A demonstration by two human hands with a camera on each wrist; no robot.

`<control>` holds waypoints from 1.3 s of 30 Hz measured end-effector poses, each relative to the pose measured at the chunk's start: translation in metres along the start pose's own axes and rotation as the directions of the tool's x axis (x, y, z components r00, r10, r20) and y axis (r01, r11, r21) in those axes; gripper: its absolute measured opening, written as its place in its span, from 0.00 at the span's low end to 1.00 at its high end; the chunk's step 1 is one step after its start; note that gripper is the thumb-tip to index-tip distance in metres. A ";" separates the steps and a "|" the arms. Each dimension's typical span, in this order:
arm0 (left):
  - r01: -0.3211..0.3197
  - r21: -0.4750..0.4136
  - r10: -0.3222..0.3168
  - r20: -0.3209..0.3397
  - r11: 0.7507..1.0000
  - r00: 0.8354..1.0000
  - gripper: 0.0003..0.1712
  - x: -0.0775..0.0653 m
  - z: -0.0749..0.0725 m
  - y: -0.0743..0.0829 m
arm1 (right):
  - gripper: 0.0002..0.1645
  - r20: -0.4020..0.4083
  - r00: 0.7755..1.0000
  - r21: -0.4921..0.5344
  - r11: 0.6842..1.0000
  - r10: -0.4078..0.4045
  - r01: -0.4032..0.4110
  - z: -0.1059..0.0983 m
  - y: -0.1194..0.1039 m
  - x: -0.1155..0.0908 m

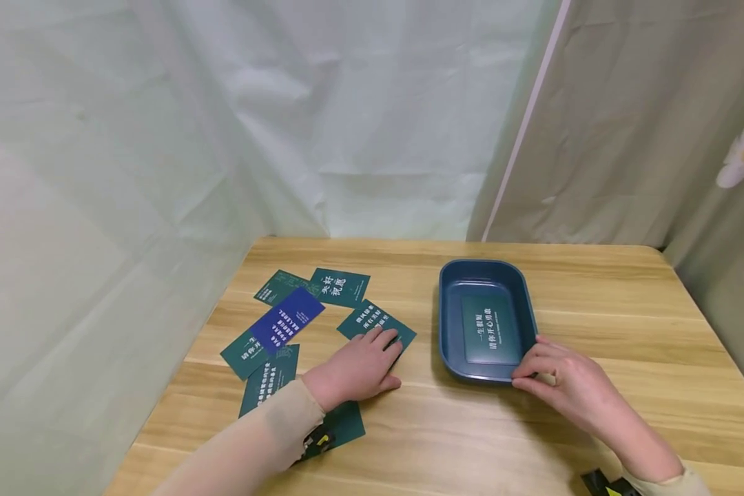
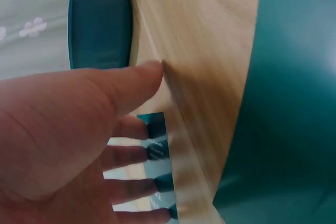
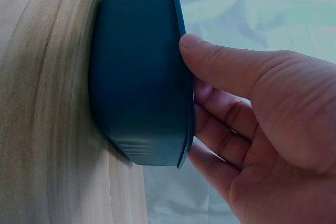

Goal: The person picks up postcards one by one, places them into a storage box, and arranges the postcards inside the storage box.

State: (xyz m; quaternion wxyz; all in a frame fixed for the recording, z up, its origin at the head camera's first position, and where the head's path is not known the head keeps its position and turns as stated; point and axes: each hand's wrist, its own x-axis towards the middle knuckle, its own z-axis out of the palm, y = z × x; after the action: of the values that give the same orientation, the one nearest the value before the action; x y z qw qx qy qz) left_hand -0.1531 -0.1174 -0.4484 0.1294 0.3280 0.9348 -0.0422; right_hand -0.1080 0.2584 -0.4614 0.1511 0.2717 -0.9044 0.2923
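Observation:
My left hand (image 1: pixel 358 365) rests its fingertips on a dark green card (image 1: pixel 372 318) printed with white characters. In the left wrist view the fingers reach out straight over that card (image 2: pixel 157 156), and the thumb stands apart from it. With thumb and fingers my right hand (image 1: pixel 564 382) pinches the near right corner of a dark blue rectangular tray (image 1: pixel 446 324). The right wrist view shows the thumb on the outside of the tray's rim (image 3: pixel 184 82). Flat inside the tray lies another green card (image 1: pixel 490 331) with white writing.
Left of my left hand lie overlapping cards: a blue card (image 1: pixel 288 320) on top, a green card (image 1: pixel 341 286) behind, and another green card (image 1: pixel 266 379) nearer. One more green card (image 1: pixel 347 424) is partly under my left wrist. Pale curtains (image 1: pixel 372 138) hang behind the wooden table (image 1: pixel 595 289).

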 end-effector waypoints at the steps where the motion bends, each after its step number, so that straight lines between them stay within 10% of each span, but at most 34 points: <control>1: -0.015 -0.002 0.015 0.000 1.000 1.000 0.39 0.001 0.001 0.001 | 0.25 -0.001 1.000 -0.001 1.000 -0.001 0.001 0.000 0.000 0.000; 21: -0.155 0.067 0.158 -0.046 0.986 0.986 0.26 0.021 -0.005 0.005 | 0.24 -0.006 1.000 0.003 1.000 -0.016 0.016 0.001 0.001 -0.002; 32: -0.245 -0.080 0.239 -0.084 0.966 0.967 0.12 0.030 -0.010 -0.002 | 0.24 -0.018 1.000 0.013 1.000 -0.022 0.022 0.002 0.001 -0.002; 39: -0.141 -0.217 0.123 -0.097 0.966 0.988 0.31 0.031 -0.016 -0.014 | 0.24 -0.019 1.000 0.015 1.000 -0.022 0.023 0.002 0.000 -0.002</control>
State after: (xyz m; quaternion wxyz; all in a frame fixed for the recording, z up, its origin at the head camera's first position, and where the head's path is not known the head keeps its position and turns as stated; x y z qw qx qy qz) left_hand -0.1882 -0.1068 -0.4412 0.1291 0.3744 0.9143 0.0855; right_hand -0.1069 0.2582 -0.4642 0.1608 0.2802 -0.8977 0.2998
